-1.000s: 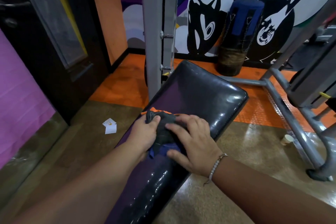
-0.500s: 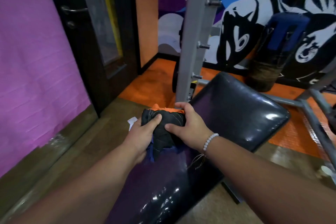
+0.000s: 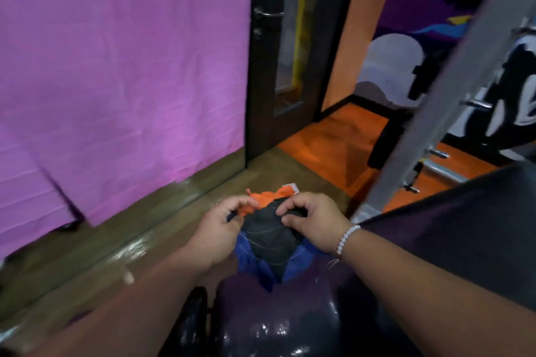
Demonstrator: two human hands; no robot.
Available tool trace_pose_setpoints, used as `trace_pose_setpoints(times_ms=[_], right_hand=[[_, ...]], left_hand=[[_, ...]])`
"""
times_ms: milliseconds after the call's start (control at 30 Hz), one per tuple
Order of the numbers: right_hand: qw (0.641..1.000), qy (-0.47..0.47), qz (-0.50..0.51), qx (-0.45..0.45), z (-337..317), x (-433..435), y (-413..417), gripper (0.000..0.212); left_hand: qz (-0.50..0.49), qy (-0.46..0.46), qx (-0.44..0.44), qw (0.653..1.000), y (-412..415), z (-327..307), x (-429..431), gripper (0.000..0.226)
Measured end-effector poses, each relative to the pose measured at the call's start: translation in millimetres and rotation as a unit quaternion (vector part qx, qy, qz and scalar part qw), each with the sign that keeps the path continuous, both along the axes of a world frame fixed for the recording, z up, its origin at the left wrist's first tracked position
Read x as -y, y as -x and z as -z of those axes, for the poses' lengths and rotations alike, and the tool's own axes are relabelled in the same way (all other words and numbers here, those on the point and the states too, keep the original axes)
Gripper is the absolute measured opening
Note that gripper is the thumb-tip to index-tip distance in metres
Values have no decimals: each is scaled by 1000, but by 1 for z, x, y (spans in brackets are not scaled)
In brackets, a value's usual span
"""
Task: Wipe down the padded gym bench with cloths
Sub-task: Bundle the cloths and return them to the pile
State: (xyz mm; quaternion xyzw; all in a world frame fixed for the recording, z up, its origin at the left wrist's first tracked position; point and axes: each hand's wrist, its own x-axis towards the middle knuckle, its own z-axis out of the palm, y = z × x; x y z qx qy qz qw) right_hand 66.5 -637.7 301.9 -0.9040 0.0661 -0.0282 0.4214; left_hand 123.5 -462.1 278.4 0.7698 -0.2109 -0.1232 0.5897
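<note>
Pinching bundled cloths [image 3: 271, 236] between both hands: left hand [image 3: 220, 226], right hand [image 3: 314, 220], above bench [image 3: 464, 229].

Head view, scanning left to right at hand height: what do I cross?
Pink wall → left hand → bundle of cloths → right hand → bead bracelet → black bench pad.

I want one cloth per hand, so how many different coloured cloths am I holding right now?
3, bunched together between the left hand and right hand: an orange cloth on the far side, a dark grey cloth in the middle, a blue cloth underneath. More may be hidden inside.
</note>
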Motion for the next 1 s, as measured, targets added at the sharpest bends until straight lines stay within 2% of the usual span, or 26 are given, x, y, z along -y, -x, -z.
trace_pose_setpoints(times_ms=[100, 267, 333, 400, 467, 567, 633, 767, 900, 1000], right_hand=[[998, 17, -51, -26, 2, -39, -23, 27], [985, 67, -154, -50, 3, -105, -55, 75], [981, 60, -178, -56, 5, -130, -66, 85], [980, 17, -194, -51, 13, -156, -76, 81], [979, -25, -192, -56, 26, -185, -83, 64], [975, -18, -188, -112, 51, -234, -85, 34], [970, 3, -208, -129, 71, -269, -82, 23], [951, 40, -263, -157, 112, -328, -70, 17], [929, 58, -297, -213, 155, -376, -63, 20], [912, 79, -333, -226, 186, -403, -58, 35]], left_hand=[[-6, -17, -11, 1000, -9, 6, -47, 49], [-46, -43, 28, 998, -20, 4, -120, 43], [-70, -79, 37, 994, -24, 7, -153, 55], [-101, -117, 41, 987, -26, 14, -187, 63], [-137, -141, 35, 980, -24, 26, -221, 66], [-174, -179, 22, 968, -13, 52, -269, 67], [-210, -172, -17, 962, 1, 70, -298, 58], [-304, -136, -87, 939, 29, 114, -353, 26], [-349, -157, -127, 915, 54, 165, -406, 38], [-353, -201, -146, 902, 69, 198, -429, 45]])
